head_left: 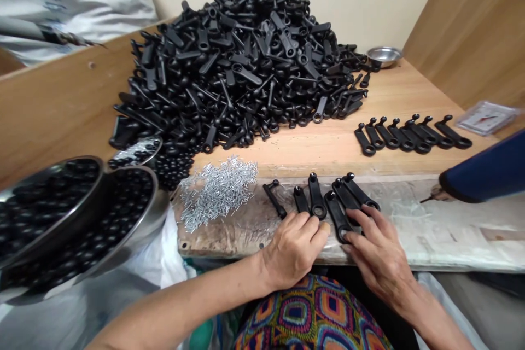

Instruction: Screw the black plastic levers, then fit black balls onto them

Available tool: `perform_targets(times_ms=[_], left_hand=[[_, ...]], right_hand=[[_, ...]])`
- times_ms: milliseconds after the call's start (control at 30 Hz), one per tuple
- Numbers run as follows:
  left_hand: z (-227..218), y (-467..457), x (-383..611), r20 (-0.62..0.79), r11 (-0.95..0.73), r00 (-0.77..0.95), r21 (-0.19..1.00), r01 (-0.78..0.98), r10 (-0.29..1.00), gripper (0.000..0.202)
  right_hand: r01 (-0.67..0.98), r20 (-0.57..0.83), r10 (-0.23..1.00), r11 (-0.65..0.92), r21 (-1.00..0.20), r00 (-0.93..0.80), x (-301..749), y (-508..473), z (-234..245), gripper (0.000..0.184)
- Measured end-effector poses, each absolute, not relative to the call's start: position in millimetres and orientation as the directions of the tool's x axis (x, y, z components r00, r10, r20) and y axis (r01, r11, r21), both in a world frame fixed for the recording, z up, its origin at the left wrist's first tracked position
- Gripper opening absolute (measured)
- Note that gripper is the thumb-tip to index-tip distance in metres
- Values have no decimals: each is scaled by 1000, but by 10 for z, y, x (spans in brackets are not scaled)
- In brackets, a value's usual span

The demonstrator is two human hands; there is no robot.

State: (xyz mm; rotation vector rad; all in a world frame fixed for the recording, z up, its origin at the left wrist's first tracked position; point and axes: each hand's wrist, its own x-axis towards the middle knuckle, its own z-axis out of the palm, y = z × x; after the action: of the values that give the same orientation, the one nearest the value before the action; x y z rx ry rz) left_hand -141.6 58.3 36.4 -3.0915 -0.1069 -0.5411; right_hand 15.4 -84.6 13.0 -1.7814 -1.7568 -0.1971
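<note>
The left hand (pixel 293 249) lies with its fingers (pixel 311 227) together, clamped on nothing, their tips just below the ring of a black ring-ended lever (pixel 316 199). The right hand (pixel 379 254) rests its spread fingers (pixel 371 229) on a second lever (pixel 338 216). More levers (pixel 356 191) lie just beyond the fingers on a scratched board (pixel 229 243). Left of the fingers sit silver pins (pixel 217 191) and steel bowls (pixel 123 219) of black balls. Ahead, a heap of levers (pixel 233 65) covers the wooden tabletop (pixel 328 158); to the right, a co-worker's blue sleeve (pixel 484 167) reaches in.
</note>
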Motion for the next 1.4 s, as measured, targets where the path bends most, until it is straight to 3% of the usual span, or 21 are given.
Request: perform_targets(times_ms=[233,367,533,667,1000,1200,1400], left_hand=[[294,574,-1425,445,-997,892,20,79,79,26],[320,562,-1433,474,-997,878,53,54,73,26],[464,415,-1551,426,-988,905,145,-48,19,24],[481,321,-1607,379,-983,925,153,-102,-37,23],[449,446,-1599,332,-993,943,102,-63,-26,24],[510,626,-1716,403,-992,906,70,108,128,24],[450,833,-1802,327,-972,919,-1,233,220,24]], right_hand=[[933,530,847,152,-327,48,136,-972,156,16],[942,524,844,73,-328,117,297,-1023,144,22],[967,501,839,-109,-229,213,521,-1007,99,23],[973,470,853,-178,-146,227,555,-944,94,22],[987,485,860,-143,-69,159,494,-918,100,19],[988,467,871,-126,-87,152,542,-962,79,17],[990,493,859,-117,-79,141,567,-1172,120,20]])
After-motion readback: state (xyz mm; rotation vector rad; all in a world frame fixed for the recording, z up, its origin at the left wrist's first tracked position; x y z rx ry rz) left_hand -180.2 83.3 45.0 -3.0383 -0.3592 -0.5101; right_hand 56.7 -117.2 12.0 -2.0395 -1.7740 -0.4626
